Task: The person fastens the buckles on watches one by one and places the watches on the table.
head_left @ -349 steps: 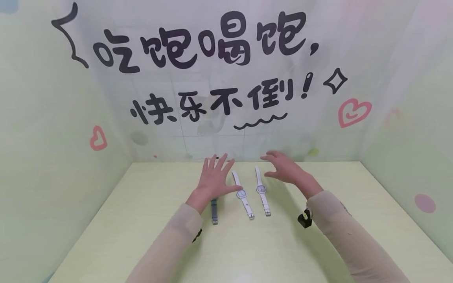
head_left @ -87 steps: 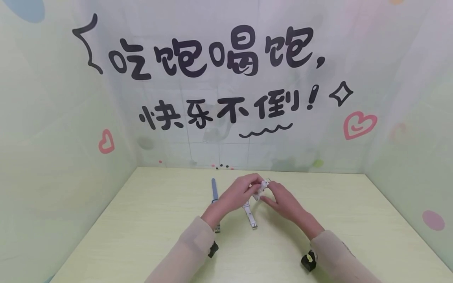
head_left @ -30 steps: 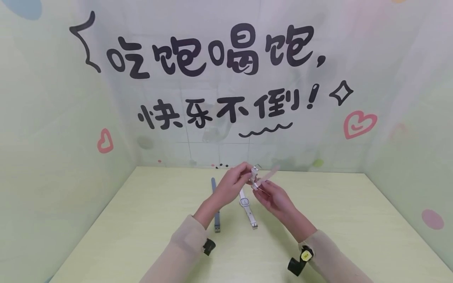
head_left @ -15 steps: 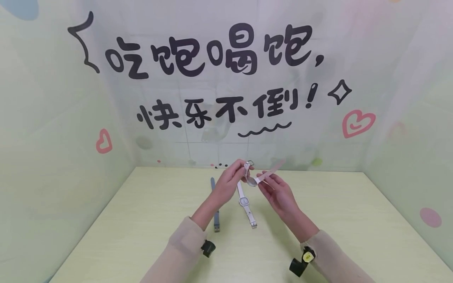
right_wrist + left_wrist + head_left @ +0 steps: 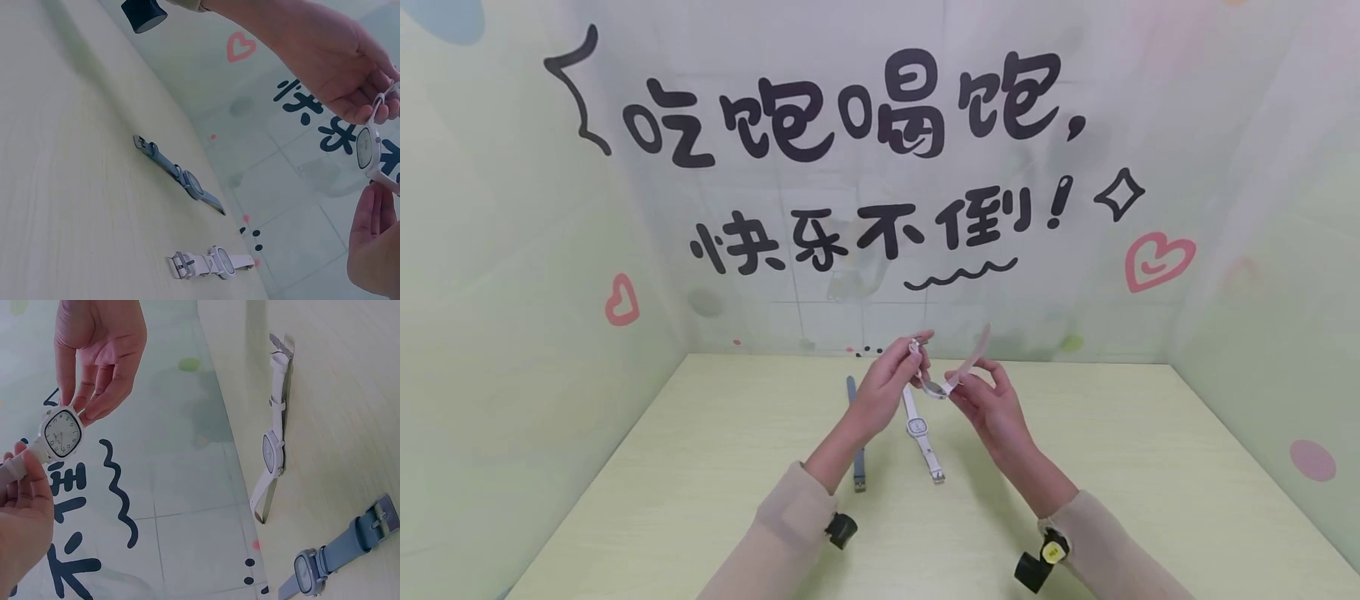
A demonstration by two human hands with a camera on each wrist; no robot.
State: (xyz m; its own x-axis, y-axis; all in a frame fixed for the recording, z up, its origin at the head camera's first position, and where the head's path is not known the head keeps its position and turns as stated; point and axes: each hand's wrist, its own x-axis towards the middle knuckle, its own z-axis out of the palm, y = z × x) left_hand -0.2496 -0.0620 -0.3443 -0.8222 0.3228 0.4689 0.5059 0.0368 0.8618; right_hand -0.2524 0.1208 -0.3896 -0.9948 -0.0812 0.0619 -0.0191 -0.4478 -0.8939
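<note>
A white wristwatch (image 5: 934, 389) hangs in the air between both hands, its strap unbuckled. My left hand (image 5: 883, 392) pinches the buckle end of the strap. My right hand (image 5: 996, 412) pinches the other strap piece close to the case, and that strap's free end sticks up above the fingers. In the left wrist view the dial of the held watch (image 5: 61, 434) shows plainly. Below the hands, a second white wristwatch (image 5: 917, 427) lies flat on the table. Left of it lies a blue-grey wristwatch (image 5: 860, 475), partly hidden by my left hand and forearm in the head view.
The pale wooden table (image 5: 700, 492) ends at a printed back wall (image 5: 820, 325) with large dark lettering, and side walls enclose it. A black wrist camera (image 5: 841, 529) sits at the left sleeve, another camera (image 5: 1033, 571) at the right one.
One white watch has left its place on the table and is now held up by both hands. Over the last half second its free strap end has swung more upright; the hands shifted only slightly.
</note>
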